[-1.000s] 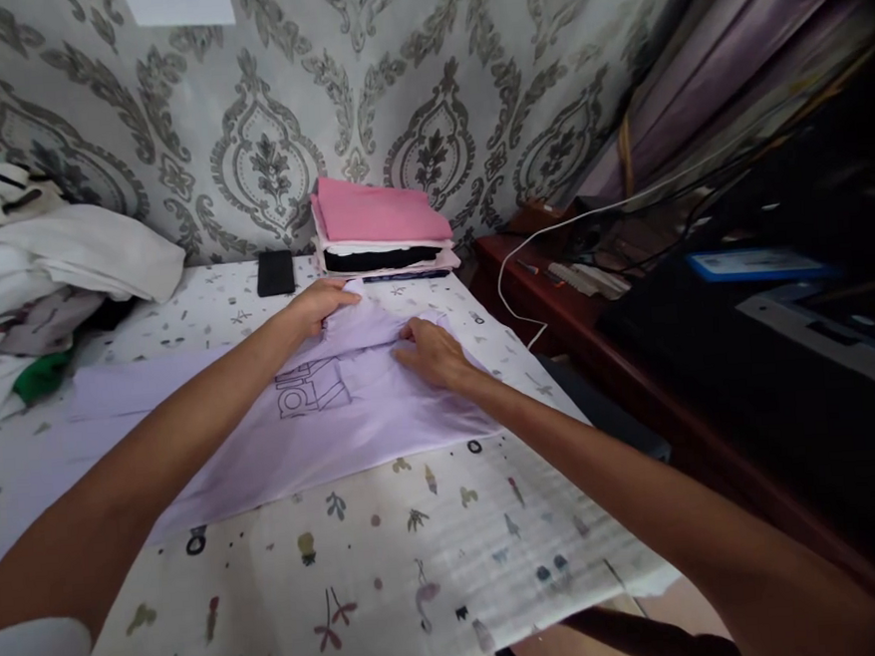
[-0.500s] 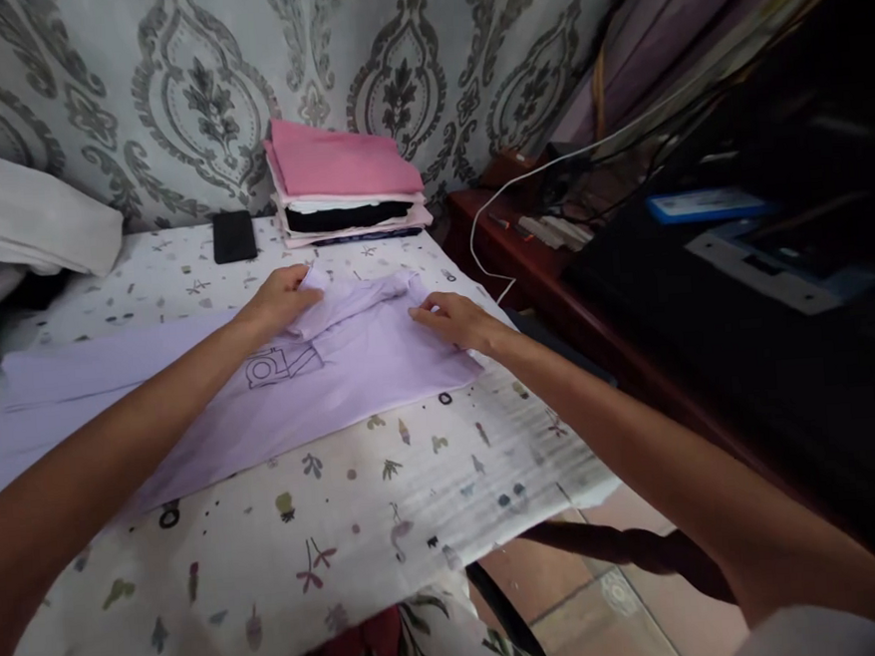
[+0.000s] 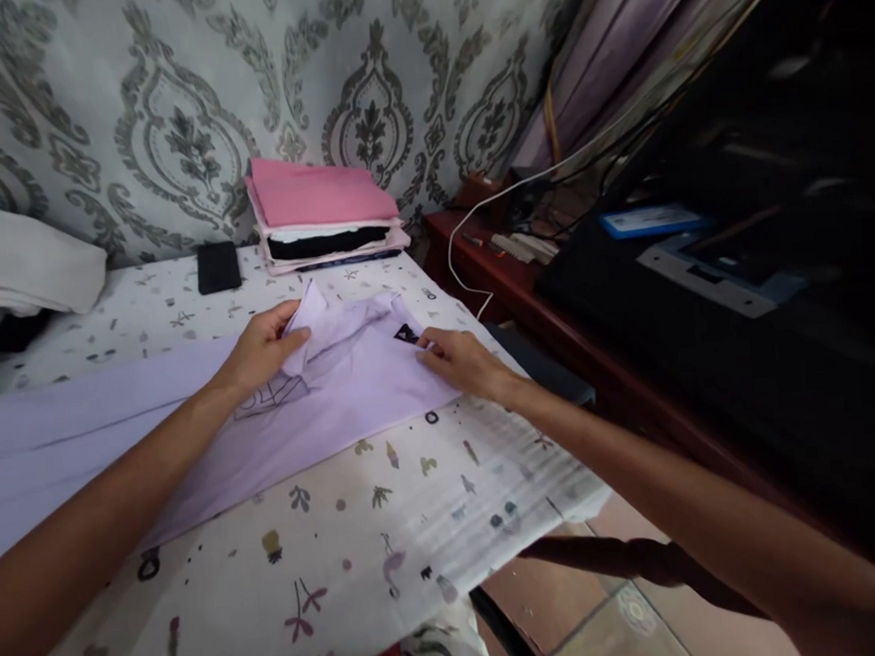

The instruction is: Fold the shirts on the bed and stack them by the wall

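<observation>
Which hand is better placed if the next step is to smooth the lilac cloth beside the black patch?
Probably the right hand: its fingers are close beside the black patch on the lilac cloth. The left hand is farther away, pinching a raised fold.

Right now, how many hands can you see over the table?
2. The left hand grips a raised fold of the lavender cloth; the right hand is near the cloth's right end, beside a small black mark.
</observation>
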Demonstrator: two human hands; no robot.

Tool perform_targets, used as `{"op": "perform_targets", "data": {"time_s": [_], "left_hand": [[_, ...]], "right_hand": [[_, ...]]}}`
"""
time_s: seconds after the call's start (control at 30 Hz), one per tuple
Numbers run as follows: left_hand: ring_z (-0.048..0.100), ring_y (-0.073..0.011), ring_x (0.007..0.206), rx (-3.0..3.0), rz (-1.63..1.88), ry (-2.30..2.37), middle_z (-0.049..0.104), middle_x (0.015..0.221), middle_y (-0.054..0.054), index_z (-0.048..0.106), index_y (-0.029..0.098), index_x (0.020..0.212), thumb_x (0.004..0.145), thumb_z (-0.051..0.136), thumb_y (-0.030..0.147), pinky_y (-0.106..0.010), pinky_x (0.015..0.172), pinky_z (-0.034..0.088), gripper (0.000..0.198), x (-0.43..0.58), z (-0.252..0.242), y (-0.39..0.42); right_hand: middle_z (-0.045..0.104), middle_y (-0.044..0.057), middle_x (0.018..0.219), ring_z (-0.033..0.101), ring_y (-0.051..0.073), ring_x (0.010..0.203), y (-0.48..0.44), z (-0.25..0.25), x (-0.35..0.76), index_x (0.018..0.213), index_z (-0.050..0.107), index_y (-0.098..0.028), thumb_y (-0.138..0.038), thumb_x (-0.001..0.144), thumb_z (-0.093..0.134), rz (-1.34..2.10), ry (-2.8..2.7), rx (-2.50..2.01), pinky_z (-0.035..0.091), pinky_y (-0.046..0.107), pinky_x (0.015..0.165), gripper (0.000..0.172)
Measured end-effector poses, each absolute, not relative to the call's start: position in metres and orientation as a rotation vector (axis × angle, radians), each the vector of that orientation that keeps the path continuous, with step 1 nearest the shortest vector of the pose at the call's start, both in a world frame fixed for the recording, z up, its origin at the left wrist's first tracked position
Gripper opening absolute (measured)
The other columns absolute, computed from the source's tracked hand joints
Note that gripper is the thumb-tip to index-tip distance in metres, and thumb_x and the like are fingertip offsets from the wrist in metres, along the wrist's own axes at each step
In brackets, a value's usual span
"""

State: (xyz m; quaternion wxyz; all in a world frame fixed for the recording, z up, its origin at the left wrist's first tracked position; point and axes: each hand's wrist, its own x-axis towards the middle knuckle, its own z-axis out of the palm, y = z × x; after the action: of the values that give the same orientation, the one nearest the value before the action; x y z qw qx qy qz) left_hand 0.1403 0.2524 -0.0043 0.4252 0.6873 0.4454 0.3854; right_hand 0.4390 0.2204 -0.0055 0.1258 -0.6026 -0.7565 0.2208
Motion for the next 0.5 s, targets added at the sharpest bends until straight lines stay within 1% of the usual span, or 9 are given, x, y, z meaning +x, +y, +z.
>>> {"op": "perform_targets", "data": {"time_s": [0.03,0.1,0.17,0.27,0.33,0.4,0.43,0.47,0.5], "left_hand": [[0.060,-0.0183,0.079,1.744,0.965,1.097,0.068,0.094,-0.004,0.065,0.016,0.113,0.080,0.063,0.043,-0.027,0.065,0.045,0.042,0.141,-0.003,0.250],[0.061,-0.0188,0.081,1.838,0.894,1.074,0.070,0.101,-0.005,0.065,0.018,0.119,0.085,0.059,0.046,-0.027,0.066,0.046,0.045,0.143,0.000,0.242],[0.062,-0.0182,0.079,1.994,0.673,1.023,0.071,0.103,-0.005,0.066,0.021,0.122,0.088,0.058,0.048,-0.027,0.065,0.046,0.044,0.143,0.003,0.231],[0.062,-0.0162,0.074,2.146,0.364,0.947,0.073,0.102,-0.004,0.069,0.025,0.122,0.089,0.060,0.050,-0.025,0.062,0.046,0.042,0.143,0.009,0.218],[0.060,-0.0140,0.064,2.133,0.369,0.987,0.074,0.100,-0.004,0.069,0.025,0.121,0.093,0.053,0.053,-0.025,0.057,0.045,0.042,0.144,0.013,0.217],[0.059,-0.0137,0.059,2.138,0.488,1.091,0.074,0.098,-0.005,0.069,0.023,0.118,0.098,0.043,0.052,-0.027,0.057,0.046,0.044,0.146,0.013,0.221],[0.062,-0.0155,0.064,2.184,0.557,1.139,0.075,0.100,-0.006,0.069,0.022,0.117,0.099,0.041,0.051,-0.030,0.062,0.049,0.044,0.148,0.012,0.224],[0.066,-0.0185,0.075,2.255,0.614,1.171,0.075,0.104,-0.007,0.069,0.021,0.117,0.099,0.039,0.049,-0.033,0.070,0.052,0.044,0.150,0.010,0.226],[0.068,-0.0217,0.089,2.335,0.644,1.185,0.074,0.112,-0.008,0.068,0.021,0.120,0.100,0.038,0.047,-0.037,0.081,0.053,0.045,0.152,0.006,0.228]], "right_hand": [[0.062,0.000,0.069,0.055,0.017,0.065,0.216,-0.007,0.437,0.106,0.064,-0.020,-0.026,0.094,0.052,0.515,-2.237,-1.831,0.034,0.027,0.061,0.018],[0.070,0.004,0.079,0.062,0.021,0.074,0.208,-0.009,0.434,0.125,0.060,-0.021,-0.027,0.096,0.050,0.316,-2.271,-1.970,0.036,0.028,0.064,0.031],[0.074,0.007,0.088,0.066,0.024,0.080,0.204,-0.012,0.433,0.133,0.056,-0.021,-0.029,0.098,0.048,0.207,-2.282,-2.040,0.038,0.029,0.065,0.037],[0.076,0.006,0.091,0.068,0.024,0.082,0.202,-0.015,0.438,0.133,0.057,-0.022,-0.029,0.098,0.047,0.169,-2.261,-2.045,0.041,0.030,0.067,0.037],[0.075,0.006,0.088,0.068,0.024,0.080,0.203,-0.015,0.442,0.128,0.061,-0.022,-0.028,0.097,0.049,0.166,-2.213,-2.022,0.042,0.030,0.068,0.034],[0.075,0.007,0.090,0.067,0.023,0.081,0.205,-0.012,0.439,0.122,0.065,-0.021,-0.026,0.096,0.048,0.144,-2.164,-1.942,0.044,0.031,0.069,0.032],[0.074,0.008,0.093,0.067,0.023,0.082,0.207,-0.010,0.435,0.119,0.066,-0.020,-0.025,0.095,0.047,0.135,-2.146,-1.872,0.046,0.032,0.071,0.031],[0.074,0.009,0.098,0.067,0.023,0.084,0.209,-0.008,0.427,0.116,0.067,-0.019,-0.024,0.095,0.045,0.140,-2.140,-1.781,0.048,0.033,0.074,0.031],[0.073,0.011,0.104,0.067,0.023,0.088,0.211,-0.006,0.418,0.116,0.068,-0.018,-0.022,0.095,0.042,0.164,-2.149,-1.669,0.050,0.034,0.078,0.033]]}}
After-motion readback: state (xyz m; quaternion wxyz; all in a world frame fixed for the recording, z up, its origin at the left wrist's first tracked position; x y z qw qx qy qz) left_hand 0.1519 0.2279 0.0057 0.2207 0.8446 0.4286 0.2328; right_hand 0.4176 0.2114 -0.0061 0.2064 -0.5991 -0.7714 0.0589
